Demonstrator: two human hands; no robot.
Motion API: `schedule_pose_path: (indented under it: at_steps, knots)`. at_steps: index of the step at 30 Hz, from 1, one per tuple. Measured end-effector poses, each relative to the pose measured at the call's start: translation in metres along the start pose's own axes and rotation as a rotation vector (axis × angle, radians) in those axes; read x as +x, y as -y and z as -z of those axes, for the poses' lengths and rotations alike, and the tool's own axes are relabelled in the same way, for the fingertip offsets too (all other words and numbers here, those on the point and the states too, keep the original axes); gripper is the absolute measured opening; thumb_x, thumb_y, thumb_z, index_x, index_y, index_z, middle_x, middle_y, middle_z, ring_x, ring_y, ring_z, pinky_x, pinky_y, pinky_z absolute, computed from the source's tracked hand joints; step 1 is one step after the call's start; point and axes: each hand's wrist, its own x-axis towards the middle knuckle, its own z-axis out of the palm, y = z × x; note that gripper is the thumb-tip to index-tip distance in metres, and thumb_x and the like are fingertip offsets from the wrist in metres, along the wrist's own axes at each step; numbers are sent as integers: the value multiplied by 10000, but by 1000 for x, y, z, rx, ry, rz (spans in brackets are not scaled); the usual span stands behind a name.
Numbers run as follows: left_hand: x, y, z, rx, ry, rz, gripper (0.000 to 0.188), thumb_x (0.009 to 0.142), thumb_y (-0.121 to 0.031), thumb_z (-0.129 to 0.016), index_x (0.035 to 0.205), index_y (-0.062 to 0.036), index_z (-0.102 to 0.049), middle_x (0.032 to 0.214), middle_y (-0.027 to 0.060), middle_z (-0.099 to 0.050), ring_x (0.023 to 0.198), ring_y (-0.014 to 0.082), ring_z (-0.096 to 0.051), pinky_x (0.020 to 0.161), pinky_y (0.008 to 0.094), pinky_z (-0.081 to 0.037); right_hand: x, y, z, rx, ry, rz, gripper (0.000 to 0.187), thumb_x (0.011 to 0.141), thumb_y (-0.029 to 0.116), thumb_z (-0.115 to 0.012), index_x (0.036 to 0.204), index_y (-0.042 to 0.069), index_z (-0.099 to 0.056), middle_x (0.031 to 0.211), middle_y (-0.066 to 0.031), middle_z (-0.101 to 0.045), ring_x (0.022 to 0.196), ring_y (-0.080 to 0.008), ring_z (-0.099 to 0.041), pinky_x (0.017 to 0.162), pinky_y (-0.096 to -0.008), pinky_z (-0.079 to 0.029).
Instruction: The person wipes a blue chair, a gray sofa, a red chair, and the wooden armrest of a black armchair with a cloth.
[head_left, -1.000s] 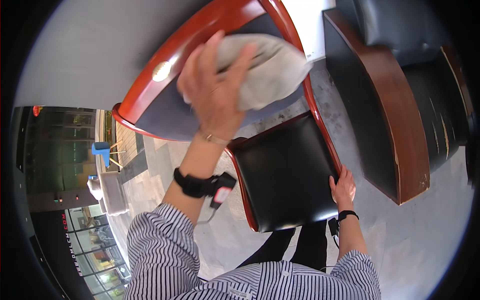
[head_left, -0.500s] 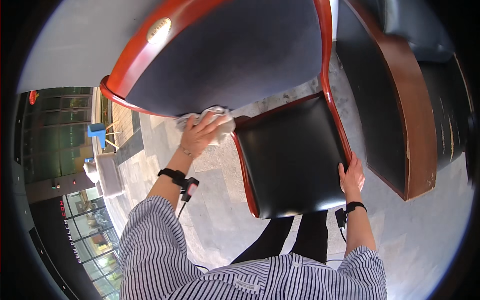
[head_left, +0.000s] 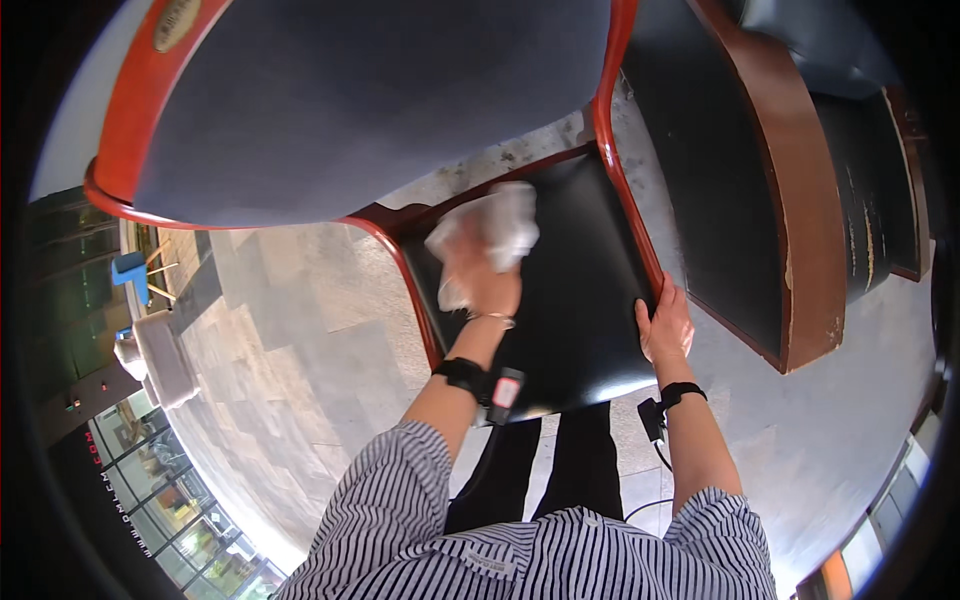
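Note:
A chair (head_left: 570,310) stands right before me, with a black padded seat, a red wooden frame and a large dark backrest (head_left: 390,100). My left hand (head_left: 485,280) is over the left part of the seat, holding a crumpled whitish cloth (head_left: 514,225). Motion smears that hand's fingers, and the cloth partly covers them. At the right front of the seat, my right hand (head_left: 668,328) grips the chair's side edge, thumb on the seat and fingers along the red rail (head_left: 625,205).
To the right stands another dark seat with a worn brown wooden side panel (head_left: 805,200). Grey tiles (head_left: 320,300) cover the floor. Far left are a blue chair (head_left: 130,275), a pale low block-shaped piece (head_left: 167,355) and glass windows (head_left: 170,500).
My left hand has carried the cloth from the backrest's lower edge rightward onto the seat. My right hand keeps its place on the chair's side. The view has shifted, so the chair appears further left.

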Motion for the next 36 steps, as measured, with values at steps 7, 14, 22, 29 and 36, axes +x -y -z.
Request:
schedule_pose_path:
  at_steps: [7,14,22,29,36]
  knots:
    - [-20,-113,-19,112,713,-794,524,664,-103,-692,1153,-267,-597,1399,37,-364,1350,359,-198,1005,629,-236,2,-12,-1,-7,38,-10,668,808,384,-585,1345,113,-294,1174,-123,-449,1070,-314,-493,836,-427,-478]
    - [55,-27,-3,320,272,-300,584,694,-93,-666,1239,-237,-514,1416,33,-349,1322,370,-264,978,626,-304,-1,-8,-1,-31,45,-7,674,834,413,-546,1356,86,-271,1166,-140,-443,1072,-316,-495,843,-419,-481]
    - [4,-137,-43,274,778,-857,448,685,-143,-635,1122,-240,-625,1331,-10,-469,1303,274,-309,1032,534,-236,3,-16,-4,15,39,-10,624,829,378,-565,1336,122,-307,1177,-130,-450,1060,-317,-505,844,-411,-482]
    - [-45,-37,6,25,417,-726,474,632,-73,-678,1090,-164,-600,1401,14,-393,1329,331,-291,1015,594,-246,1,-13,-3,-5,-25,-15,590,851,319,-524,1355,107,-301,1173,-146,-462,1036,-324,-520,797,-451,-491]
    - [-24,87,75,103,243,-193,589,669,72,-547,1231,-100,-505,1401,106,-361,1248,376,-369,1012,391,-364,1,-9,-3,-64,9,-12,542,894,353,-449,1356,123,-285,1167,-146,-461,997,-331,-548,784,-446,-501]
